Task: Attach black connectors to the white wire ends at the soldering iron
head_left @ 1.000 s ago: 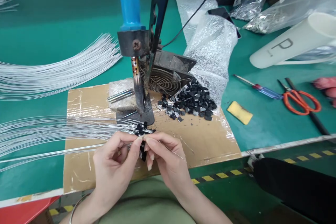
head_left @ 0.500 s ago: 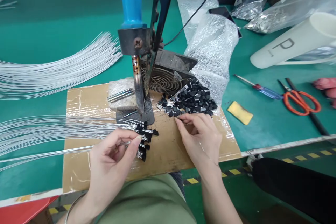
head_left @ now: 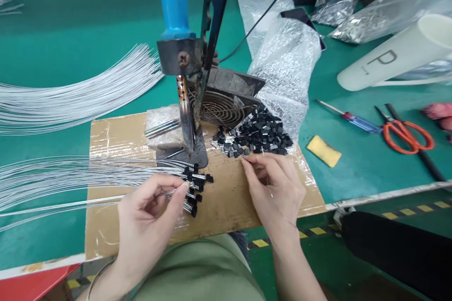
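My left hand [head_left: 153, 214] is closed in a pinch on thin white wires, close to the black-tipped wire ends [head_left: 194, 197] over the cardboard [head_left: 226, 202]. At the near edge of the pile of small black connectors [head_left: 266, 131], my right hand [head_left: 275, 188] is pinched too; whatever lies between its fingertips is too small to make out. Between and beyond the hands stands a soldering iron [head_left: 175, 11] with a blue handle, its tip pointing down. White wires [head_left: 70, 171] with black ends run leftward under and beside my left hand.
A thick bundle of white wires [head_left: 77, 96] lies at the left. A fan [head_left: 222, 106] and bubble wrap [head_left: 287, 66] are behind the pile. Rightward are a yellow sponge [head_left: 324, 151], a screwdriver [head_left: 360, 121], orange-handled scissors [head_left: 406, 137] and a white cup [head_left: 395, 56].
My right hand has shifted slightly to the right along the near edge of the black pile. My left hand has barely moved and keeps its pinch.
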The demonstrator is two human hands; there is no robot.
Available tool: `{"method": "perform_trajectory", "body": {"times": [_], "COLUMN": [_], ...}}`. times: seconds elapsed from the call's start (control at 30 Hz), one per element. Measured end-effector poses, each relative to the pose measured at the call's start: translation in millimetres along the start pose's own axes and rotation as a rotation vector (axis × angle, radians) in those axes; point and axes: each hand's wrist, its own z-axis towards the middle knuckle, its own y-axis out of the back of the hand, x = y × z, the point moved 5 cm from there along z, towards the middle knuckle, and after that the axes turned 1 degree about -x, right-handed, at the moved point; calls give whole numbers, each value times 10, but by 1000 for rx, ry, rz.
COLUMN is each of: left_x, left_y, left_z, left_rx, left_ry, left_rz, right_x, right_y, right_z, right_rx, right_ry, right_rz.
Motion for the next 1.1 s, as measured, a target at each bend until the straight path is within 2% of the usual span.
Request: {"method": "perform_trajectory", "body": {"times": [0.1, 0.2, 0.33, 0.47, 0.57, 0.7, 0.83, 0.93, 1.1], "left_x": [7, 15, 7, -16, -40, -64, -99, -130, -125], "left_y": [-2, -8, -15, -14, -6, -1, -11, -19, -27], "left_z": [3, -4, -14, 1, 24, 48, 75, 96, 103], "left_rx": [3, 0, -4, 12, 30, 58, 109, 161, 233], "left_ry": [5, 15, 28, 26, -7, -16, -16, -44, -13], "left_rz": [-15, -26, -23, -4, 15, 12, -28, -73, -113], "right_x": [-32, -109, -137, 23, 211, 451, 583, 617, 630], "right_y": [-3, -20, -11, -24, -91, -227, -343, -386, -387], "right_z": [-7, -37, -66, -42, -23, -41, -108, -139, -142], "right_rx": [4, 28, 11, 25, 109, 274, 399, 442, 459], "right_ry": [-49, -188, -392, -567, -683, -750, -791, -802, -808], "right_rz": [43, 122, 403, 782, 962, 1095, 1176, 1209, 1219]}}
